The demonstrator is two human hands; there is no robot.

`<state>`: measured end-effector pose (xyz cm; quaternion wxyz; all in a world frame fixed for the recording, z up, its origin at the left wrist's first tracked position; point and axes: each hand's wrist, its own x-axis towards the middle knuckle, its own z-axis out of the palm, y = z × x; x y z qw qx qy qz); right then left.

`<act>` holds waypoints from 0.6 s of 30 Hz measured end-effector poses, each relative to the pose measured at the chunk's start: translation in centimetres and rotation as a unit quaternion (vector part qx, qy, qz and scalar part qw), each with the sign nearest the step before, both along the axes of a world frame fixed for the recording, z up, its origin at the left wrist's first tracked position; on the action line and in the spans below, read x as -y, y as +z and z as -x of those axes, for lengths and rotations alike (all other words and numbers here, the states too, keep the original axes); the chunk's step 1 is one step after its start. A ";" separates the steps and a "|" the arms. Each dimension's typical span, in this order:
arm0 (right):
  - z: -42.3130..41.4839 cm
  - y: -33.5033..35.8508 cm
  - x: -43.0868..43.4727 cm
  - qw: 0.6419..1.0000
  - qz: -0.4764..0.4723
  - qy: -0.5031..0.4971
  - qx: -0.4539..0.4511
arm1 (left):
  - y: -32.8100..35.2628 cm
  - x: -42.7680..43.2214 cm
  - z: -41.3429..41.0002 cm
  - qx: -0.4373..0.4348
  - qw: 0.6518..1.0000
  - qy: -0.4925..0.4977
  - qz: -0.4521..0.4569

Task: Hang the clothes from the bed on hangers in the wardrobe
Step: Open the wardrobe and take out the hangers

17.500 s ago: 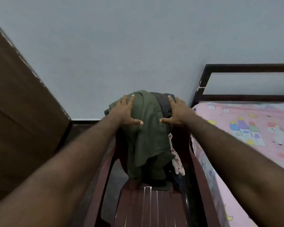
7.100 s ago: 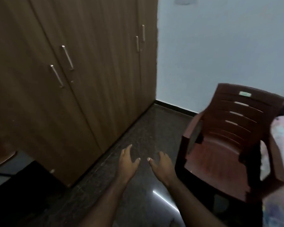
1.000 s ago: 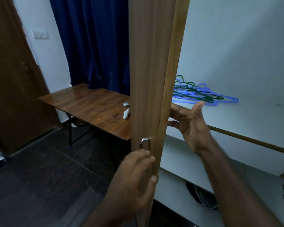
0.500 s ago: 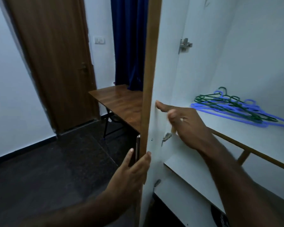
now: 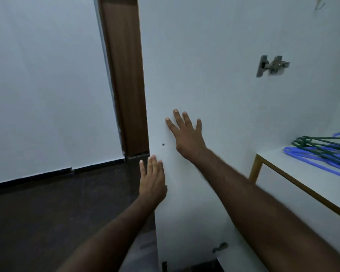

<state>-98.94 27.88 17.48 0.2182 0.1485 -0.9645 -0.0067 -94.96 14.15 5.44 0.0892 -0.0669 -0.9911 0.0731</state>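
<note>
Now the wardrobe door [image 5: 204,55] stands wider open than a moment ago, the left hand [image 5: 153,185] at lower centre lies at its edge with straight fingers, the right hand [image 5: 186,138] presses flat, fingers spread, on its white face, and hangers [image 5: 320,154] lie on the shelf [image 5: 302,173] at right.

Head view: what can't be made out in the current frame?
- Hangers on the shelf: cut off by the right edge; count unclear.
- Green item: cut by the top edge, unidentifiable.
- Left hand: palm hidden; contact with the wardrobe door unclear.
- Lower fitting: blurred.
- Bed and clothes: outside the view.
</note>
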 end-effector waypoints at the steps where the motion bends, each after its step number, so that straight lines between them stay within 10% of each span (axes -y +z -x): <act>1: 0.8 -0.3 -0.1 1.000 -0.004 0.005 -0.006 | -0.1 0.0 0.8 0.011 0.998 0.036 -0.041; 7: 1.9 -1.9 -2.3 0.997 -0.008 0.058 -0.042 | -1.0 -0.2 1.6 0.035 0.977 0.085 -0.191; 18: 2.0 -0.4 -3.9 0.992 -0.019 0.124 0.019 | 0.4 -4.6 0.9 0.036 0.981 0.144 -0.127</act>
